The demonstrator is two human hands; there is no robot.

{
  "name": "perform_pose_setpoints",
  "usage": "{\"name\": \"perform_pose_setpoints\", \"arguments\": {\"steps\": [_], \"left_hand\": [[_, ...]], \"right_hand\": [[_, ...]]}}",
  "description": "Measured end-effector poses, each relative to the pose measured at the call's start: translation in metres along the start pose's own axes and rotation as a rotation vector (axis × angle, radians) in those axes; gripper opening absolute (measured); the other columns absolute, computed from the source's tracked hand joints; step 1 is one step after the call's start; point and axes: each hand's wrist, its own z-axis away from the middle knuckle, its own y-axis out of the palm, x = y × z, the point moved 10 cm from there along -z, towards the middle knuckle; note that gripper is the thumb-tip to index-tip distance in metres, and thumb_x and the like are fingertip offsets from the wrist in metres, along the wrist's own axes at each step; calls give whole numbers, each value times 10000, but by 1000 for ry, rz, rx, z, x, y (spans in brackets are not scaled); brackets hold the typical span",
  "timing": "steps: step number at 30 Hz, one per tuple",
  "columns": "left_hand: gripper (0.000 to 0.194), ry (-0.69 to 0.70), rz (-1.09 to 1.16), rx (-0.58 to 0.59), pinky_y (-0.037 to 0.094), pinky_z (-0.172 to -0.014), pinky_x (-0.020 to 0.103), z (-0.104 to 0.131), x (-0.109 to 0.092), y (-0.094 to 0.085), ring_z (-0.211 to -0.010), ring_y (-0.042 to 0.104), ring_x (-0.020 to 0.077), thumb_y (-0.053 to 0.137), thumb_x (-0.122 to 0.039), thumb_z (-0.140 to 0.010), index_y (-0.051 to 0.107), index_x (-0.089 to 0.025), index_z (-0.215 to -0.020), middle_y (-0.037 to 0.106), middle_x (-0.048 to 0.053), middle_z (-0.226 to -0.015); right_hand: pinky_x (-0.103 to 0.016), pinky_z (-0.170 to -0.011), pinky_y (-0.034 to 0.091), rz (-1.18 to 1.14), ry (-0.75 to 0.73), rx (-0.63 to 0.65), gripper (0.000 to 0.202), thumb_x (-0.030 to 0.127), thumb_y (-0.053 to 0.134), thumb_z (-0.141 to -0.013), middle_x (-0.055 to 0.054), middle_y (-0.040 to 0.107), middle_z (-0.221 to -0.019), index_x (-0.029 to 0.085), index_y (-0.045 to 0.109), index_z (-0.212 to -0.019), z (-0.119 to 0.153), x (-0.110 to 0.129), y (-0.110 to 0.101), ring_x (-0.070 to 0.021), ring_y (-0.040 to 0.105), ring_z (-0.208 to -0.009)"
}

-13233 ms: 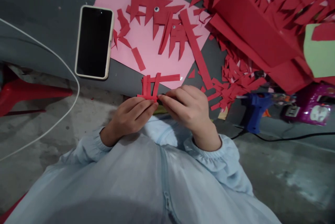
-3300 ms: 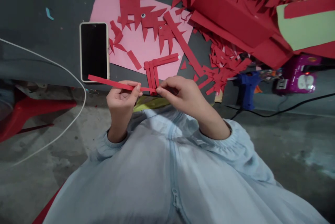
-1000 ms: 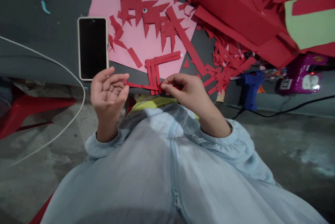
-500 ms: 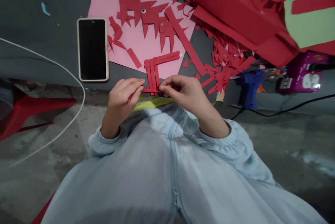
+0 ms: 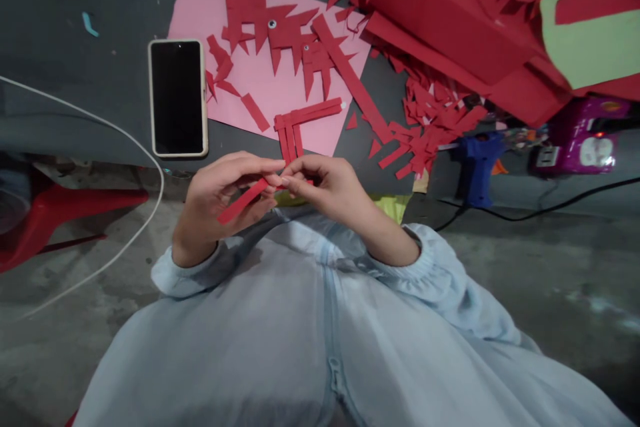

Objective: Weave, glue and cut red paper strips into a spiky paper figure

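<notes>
A narrow red paper strip (image 5: 242,202) is pinched between the fingertips of my left hand (image 5: 210,197) and my right hand (image 5: 333,190), which meet at the table's front edge. Its loose end slants down to the left across my left palm. Just beyond my fingers lies a frame of red strips (image 5: 295,134), with two upright strips and a longer one angled right, tipped with a white dot. My hands cover its near end. Three red fish-like cutouts with googly eyes, the largest cutout (image 5: 246,4) at the left, lie on a pink sheet (image 5: 195,4).
A phone (image 5: 177,97) lies left of the pink sheet. Red scraps (image 5: 435,110) and folded red sheets (image 5: 450,20) pile up at the right, near a blue glue gun (image 5: 477,164) and a purple device (image 5: 583,140). A white cable (image 5: 125,137) curves down at the left.
My hands have come together, and my left hand has turned so that its palm shows. The red strip now slants down to the left, while the frame's near end has become covered.
</notes>
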Motion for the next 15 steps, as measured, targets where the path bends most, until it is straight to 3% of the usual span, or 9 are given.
{"name": "perform_pose_setpoints", "arguments": {"steps": [4, 9, 11, 15], "left_hand": [[341, 80, 6, 12, 601, -723, 301, -3, -17, -8, -879, 723, 168, 730, -211, -878, 740, -376, -1176, 767, 24, -1011], [157, 109, -97, -22, 563, -689, 322, -7, -22, -16, -745, 682, 155, 672, -271, -935, 785, -362, -997, 747, 2, -818], [147, 113, -103, -54, 555, -716, 354, -8, -22, -21, -738, 659, 173, 642, -329, -957, 785, -359, -969, 697, -3, -696], [222, -104, -120, -187, 565, -645, 344, -4, -5, -41, -671, 641, 171, 597, -485, -962, 781, -372, -913, 630, -7, -630]], "right_hand": [[-233, -560, 362, -19, 8, 62, 263, 434, 682, -871, 9, 681, -674, 175, 723, -842, 1, -1, 12, -94, 522, -576], [-229, -549, 344, 65, -11, 119, 279, 435, 650, -904, 14, 678, -657, 172, 723, -845, 3, 1, 19, -91, 525, -563], [-238, -598, 389, 154, -115, 178, 263, 407, 618, -940, -7, 715, -715, 183, 737, -871, 5, 11, 20, -111, 579, -620], [-295, -737, 470, 377, -380, 198, 245, 343, 581, -980, -78, 740, -914, 212, 784, -1019, 14, 35, 7, -179, 652, -837]]}}
